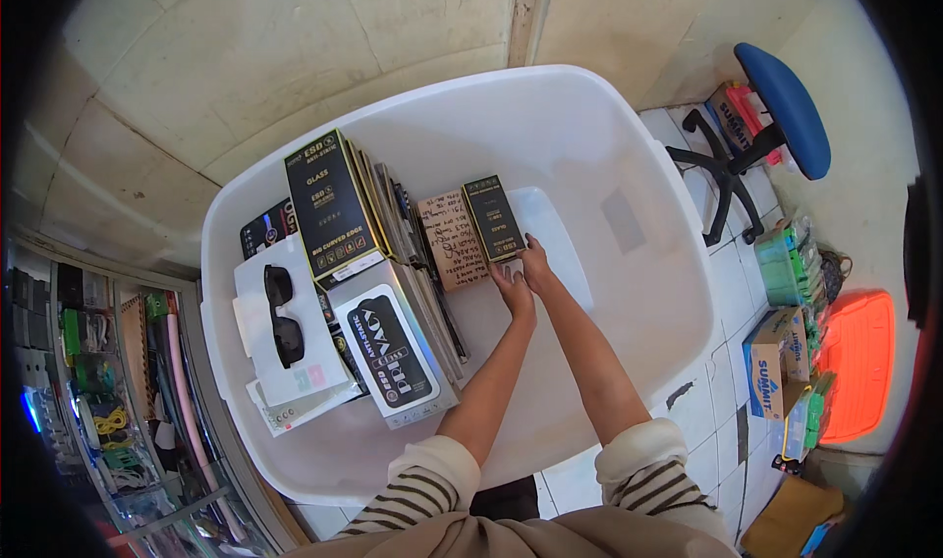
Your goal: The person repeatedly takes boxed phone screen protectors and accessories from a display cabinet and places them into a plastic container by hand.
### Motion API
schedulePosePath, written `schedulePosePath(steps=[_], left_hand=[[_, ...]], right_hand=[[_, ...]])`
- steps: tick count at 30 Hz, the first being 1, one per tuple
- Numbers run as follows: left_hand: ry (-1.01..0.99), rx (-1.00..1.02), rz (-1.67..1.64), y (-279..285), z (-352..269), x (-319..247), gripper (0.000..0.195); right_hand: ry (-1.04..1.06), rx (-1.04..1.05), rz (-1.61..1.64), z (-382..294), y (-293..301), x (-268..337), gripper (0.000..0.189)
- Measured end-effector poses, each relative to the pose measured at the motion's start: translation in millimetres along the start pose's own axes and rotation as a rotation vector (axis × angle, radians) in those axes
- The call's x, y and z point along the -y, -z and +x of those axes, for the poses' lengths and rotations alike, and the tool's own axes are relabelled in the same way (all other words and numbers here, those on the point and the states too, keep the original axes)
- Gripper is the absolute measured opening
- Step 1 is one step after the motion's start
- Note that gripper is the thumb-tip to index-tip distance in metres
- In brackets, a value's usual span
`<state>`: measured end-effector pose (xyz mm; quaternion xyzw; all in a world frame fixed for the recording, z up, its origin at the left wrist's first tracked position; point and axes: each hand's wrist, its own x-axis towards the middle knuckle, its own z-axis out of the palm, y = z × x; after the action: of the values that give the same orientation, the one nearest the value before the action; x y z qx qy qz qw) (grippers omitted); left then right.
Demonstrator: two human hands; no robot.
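Observation:
Inside a large white plastic tub (589, 131), a small black screen-protector box (492, 217) with yellow edges lies lengthwise before me. My left hand (513, 289) has its fingers at the box's near left corner. At the near right corner, my right hand (536, 263) grips the same box. Against its left side is a brown cardboard piece (444, 245) bearing handwriting. Further left stand a big black glass-protector box (331, 208) and a silver box (390, 359), with thin packs (435, 315) packed upright beside them.
Dark sunglasses (282, 315) rest on white paper (254, 278) at the tub's left. A glass display case (132, 411) stands on the left. To the right are a blue swivel chair (784, 112), a cardboard box (766, 381), a green basket (773, 263) and an orange lid (858, 366).

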<state>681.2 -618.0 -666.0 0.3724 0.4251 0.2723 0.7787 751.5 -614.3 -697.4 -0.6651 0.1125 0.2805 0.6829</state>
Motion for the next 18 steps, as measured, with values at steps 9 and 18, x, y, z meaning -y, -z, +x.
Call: schedulePosePath(steps=[9, 18], left_hand=[[-0.211, -0.076, 0.215, -19, -16, -21, 0.055], [-0.437, 0.434, 0.232, 26, -138, -183, 0.048]], right_hand=[[0.12, 0.045, -0.26, -27, 30, 60, 0.045], [0.407, 0.169, -0.13, -214, 2, 142, 0.027]])
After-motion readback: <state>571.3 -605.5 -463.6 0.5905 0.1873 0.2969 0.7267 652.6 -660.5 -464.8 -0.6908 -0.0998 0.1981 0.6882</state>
